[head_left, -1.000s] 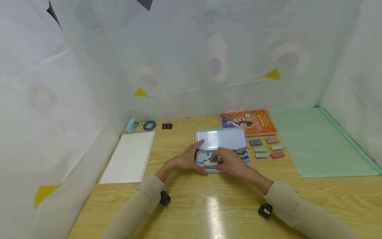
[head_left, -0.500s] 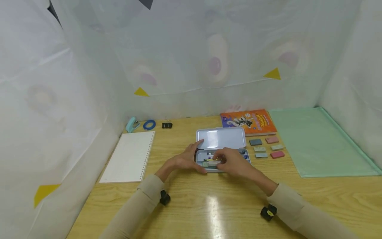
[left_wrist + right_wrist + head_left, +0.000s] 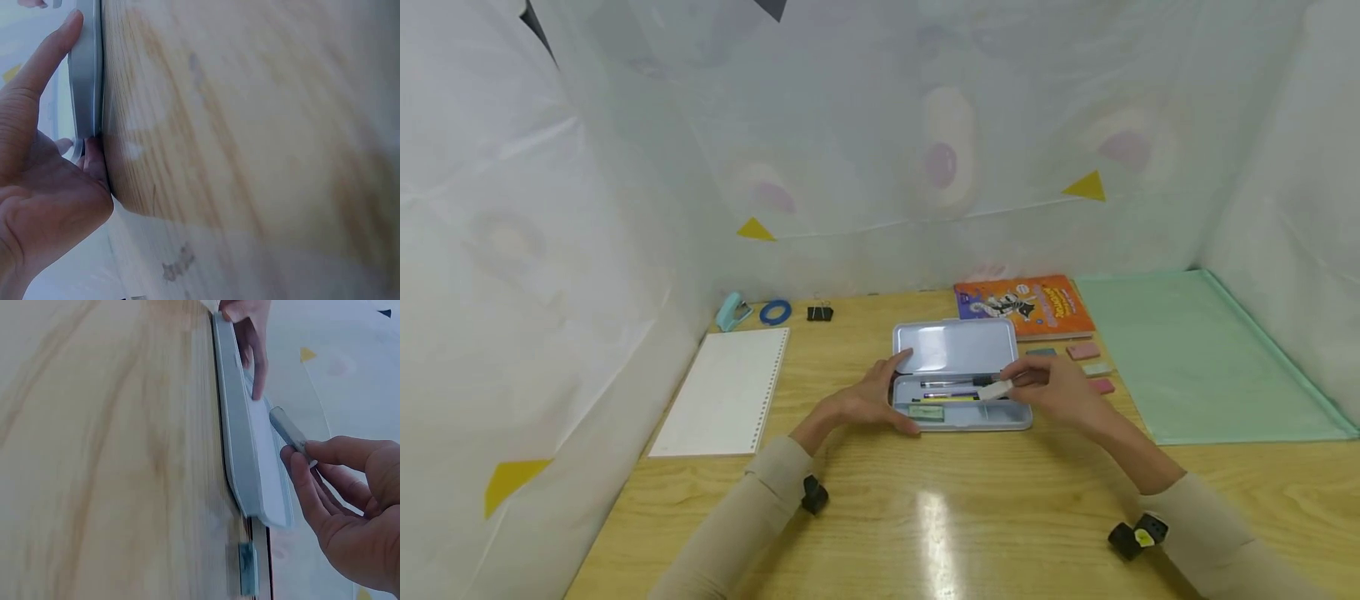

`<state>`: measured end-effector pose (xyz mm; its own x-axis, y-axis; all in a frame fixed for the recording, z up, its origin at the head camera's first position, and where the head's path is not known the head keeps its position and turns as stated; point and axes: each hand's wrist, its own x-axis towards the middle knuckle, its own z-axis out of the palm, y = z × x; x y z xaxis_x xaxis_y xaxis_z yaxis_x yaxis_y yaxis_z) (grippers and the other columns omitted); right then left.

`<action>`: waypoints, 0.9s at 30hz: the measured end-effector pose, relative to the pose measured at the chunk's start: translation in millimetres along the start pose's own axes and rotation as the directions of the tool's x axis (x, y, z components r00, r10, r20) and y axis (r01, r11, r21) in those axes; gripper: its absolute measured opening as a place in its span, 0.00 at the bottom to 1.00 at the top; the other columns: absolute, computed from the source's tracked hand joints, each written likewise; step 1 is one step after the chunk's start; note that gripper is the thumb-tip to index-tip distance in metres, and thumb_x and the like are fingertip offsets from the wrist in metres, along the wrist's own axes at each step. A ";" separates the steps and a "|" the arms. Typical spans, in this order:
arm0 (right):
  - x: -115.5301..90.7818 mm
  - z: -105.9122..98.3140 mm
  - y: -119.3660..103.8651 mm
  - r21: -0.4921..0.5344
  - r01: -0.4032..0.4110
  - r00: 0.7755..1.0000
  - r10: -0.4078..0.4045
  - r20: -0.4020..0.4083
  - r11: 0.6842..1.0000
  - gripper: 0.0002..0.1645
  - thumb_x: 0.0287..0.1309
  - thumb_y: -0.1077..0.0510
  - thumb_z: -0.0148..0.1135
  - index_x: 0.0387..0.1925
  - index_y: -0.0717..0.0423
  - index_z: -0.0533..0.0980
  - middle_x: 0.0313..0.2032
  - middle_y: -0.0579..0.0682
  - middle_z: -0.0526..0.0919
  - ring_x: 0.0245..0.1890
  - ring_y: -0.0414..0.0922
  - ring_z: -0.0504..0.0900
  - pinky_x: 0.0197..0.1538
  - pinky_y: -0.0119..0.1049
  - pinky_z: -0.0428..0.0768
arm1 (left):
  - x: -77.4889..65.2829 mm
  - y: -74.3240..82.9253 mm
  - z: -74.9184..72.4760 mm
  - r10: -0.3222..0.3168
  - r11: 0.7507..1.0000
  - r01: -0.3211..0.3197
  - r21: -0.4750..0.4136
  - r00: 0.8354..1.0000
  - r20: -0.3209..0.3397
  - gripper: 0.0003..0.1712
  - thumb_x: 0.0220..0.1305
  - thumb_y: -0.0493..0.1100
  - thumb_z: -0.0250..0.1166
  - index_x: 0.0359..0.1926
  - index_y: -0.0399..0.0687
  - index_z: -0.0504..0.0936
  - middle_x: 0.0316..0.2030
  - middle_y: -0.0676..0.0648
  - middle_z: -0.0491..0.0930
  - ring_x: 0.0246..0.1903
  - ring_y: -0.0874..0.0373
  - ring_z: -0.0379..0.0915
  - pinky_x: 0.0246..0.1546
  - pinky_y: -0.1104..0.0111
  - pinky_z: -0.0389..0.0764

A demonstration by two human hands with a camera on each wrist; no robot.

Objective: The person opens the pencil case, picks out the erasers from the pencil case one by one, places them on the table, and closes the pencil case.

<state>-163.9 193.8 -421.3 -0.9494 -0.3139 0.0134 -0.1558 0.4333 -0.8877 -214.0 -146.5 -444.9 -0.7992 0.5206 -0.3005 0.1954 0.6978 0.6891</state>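
In the head view, a pale blue pencil case (image 3: 955, 422) lies with its lid (image 3: 973, 346) raised back. Several pens (image 3: 951, 397) and a green eraser (image 3: 927, 412) lie inside it. My left hand (image 3: 868, 402) holds the case's left end, thumb along the front wall (image 3: 87, 69) and index finger on the lid. My right hand (image 3: 1060, 390) pinches a white eraser (image 3: 996, 390) above the case's right part. In the right wrist view that eraser (image 3: 289, 429) is held in the air between thumb and fingers, apart from the case.
Several loose erasers (image 3: 1083, 351) lie right of the case, partly hidden by my right hand. Behind them is an orange book (image 3: 1037, 308). A green mat (image 3: 1217, 367) lies far right. A notebook (image 3: 722, 392), stapler (image 3: 732, 312), blue ring (image 3: 775, 312) and binder clip (image 3: 820, 313) are left.
My right hand has lifted the white eraser off the front-left compartment and carried it rightward, uncovering the green eraser and the pens. The left hand and the case stay put.
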 end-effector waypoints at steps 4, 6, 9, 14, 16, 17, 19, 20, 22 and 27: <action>-11.6 -17.6 4.9 -0.015 0.008 0.999 -0.009 -0.047 1.000 0.16 0.67 0.61 0.69 0.53 0.62 0.83 0.55 0.60 0.83 0.51 0.52 0.86 0.46 0.35 0.86 | 0.0 -0.1 -1.0 0.009 1.000 -0.009 0.004 1.000 0.004 0.75 0.49 0.63 0.82 0.84 0.70 0.36 0.80 0.43 0.49 0.77 0.48 0.49 0.77 0.48 0.54; -17.1 -24.8 7.1 -0.022 0.018 0.997 -0.019 -0.069 1.000 0.16 0.67 0.60 0.70 0.53 0.63 0.82 0.57 0.61 0.78 0.50 0.48 0.87 0.47 0.34 0.86 | 0.5 -0.8 -1.1 0.012 1.000 -0.012 0.008 1.000 0.005 0.75 0.49 0.63 0.82 0.84 0.70 0.36 0.80 0.43 0.49 0.77 0.48 0.49 0.77 0.48 0.54; -24.2 -34.0 11.2 -0.030 0.011 0.996 -0.013 -0.087 0.999 0.16 0.67 0.60 0.70 0.52 0.65 0.82 0.57 0.60 0.72 0.46 0.40 0.86 0.46 0.33 0.86 | 0.8 -1.6 -0.5 0.012 1.000 -0.012 0.008 1.000 0.005 0.75 0.49 0.63 0.82 0.84 0.70 0.36 0.80 0.43 0.48 0.77 0.48 0.49 0.77 0.48 0.54; -31.7 -43.4 17.7 -0.114 -0.058 0.995 0.048 -0.088 0.992 0.17 0.66 0.58 0.71 0.51 0.63 0.82 0.51 0.58 0.84 0.42 0.36 0.85 0.42 0.31 0.85 | 0.2 -1.5 0.8 0.008 1.000 -0.008 0.003 1.000 0.003 0.75 0.49 0.63 0.82 0.84 0.70 0.37 0.80 0.43 0.48 0.77 0.48 0.49 0.77 0.48 0.54; -33.4 -44.4 20.4 -0.149 -0.082 0.995 0.072 -0.075 0.985 0.16 0.65 0.58 0.72 0.51 0.62 0.83 0.46 0.56 0.88 0.41 0.38 0.86 0.41 0.32 0.83 | -0.2 -1.2 1.1 0.007 1.000 -0.007 0.005 1.000 0.001 0.75 0.49 0.63 0.82 0.84 0.69 0.37 0.80 0.43 0.48 0.77 0.48 0.49 0.77 0.49 0.54; -34.2 -44.6 21.7 -0.161 -0.090 0.995 0.080 -0.064 0.983 0.16 0.65 0.58 0.72 0.50 0.62 0.83 0.44 0.55 0.89 0.40 0.39 0.86 0.41 0.32 0.83 | -0.3 -1.2 1.2 0.007 1.000 -0.007 0.006 1.000 0.000 0.75 0.49 0.63 0.82 0.84 0.69 0.37 0.80 0.43 0.48 0.77 0.48 0.49 0.77 0.49 0.54; -35.6 -44.8 24.4 -0.176 -0.099 0.995 0.092 -0.049 0.979 0.15 0.65 0.58 0.72 0.50 0.61 0.83 0.43 0.53 0.89 0.40 0.41 0.86 0.40 0.33 0.82 | -0.4 -0.9 1.2 0.009 1.000 -0.009 0.005 1.000 0.001 0.75 0.49 0.62 0.82 0.84 0.69 0.37 0.79 0.43 0.49 0.76 0.48 0.50 0.77 0.49 0.54; -36.4 -44.9 25.6 -0.177 -0.100 0.995 0.094 -0.042 0.979 0.14 0.65 0.59 0.71 0.49 0.61 0.83 0.42 0.53 0.89 0.40 0.42 0.86 0.39 0.33 0.82 | -0.4 -0.9 1.1 0.009 1.000 -0.009 0.005 1.000 0.003 0.75 0.49 0.62 0.82 0.84 0.69 0.37 0.79 0.43 0.49 0.76 0.48 0.50 0.77 0.49 0.54; -37.7 -45.5 27.7 -0.176 -0.099 0.995 0.095 -0.031 0.979 0.14 0.65 0.59 0.71 0.49 0.61 0.83 0.42 0.53 0.89 0.40 0.43 0.86 0.39 0.34 0.82 | -0.3 -0.8 0.9 0.010 1.000 -0.010 0.004 1.000 0.005 0.75 0.49 0.62 0.82 0.84 0.70 0.37 0.79 0.42 0.49 0.76 0.48 0.50 0.77 0.49 0.54; -38.8 -50.1 31.5 -0.192 -0.100 0.995 0.096 -0.030 0.976 0.16 0.64 0.57 0.72 0.49 0.60 0.83 0.44 0.53 0.88 0.42 0.42 0.86 0.40 0.33 0.82 | 0.0 -1.1 0.2 0.008 1.000 -0.008 0.005 1.000 0.006 0.75 0.49 0.63 0.82 0.84 0.71 0.36 0.80 0.43 0.48 0.77 0.48 0.49 0.77 0.48 0.54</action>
<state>-145.6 261.9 -426.7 -0.9676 -0.2457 -0.0578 -0.1101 0.6169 -0.7793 -214.1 -147.2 -445.8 -0.7943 0.5290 -0.2987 0.2046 0.6958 0.6884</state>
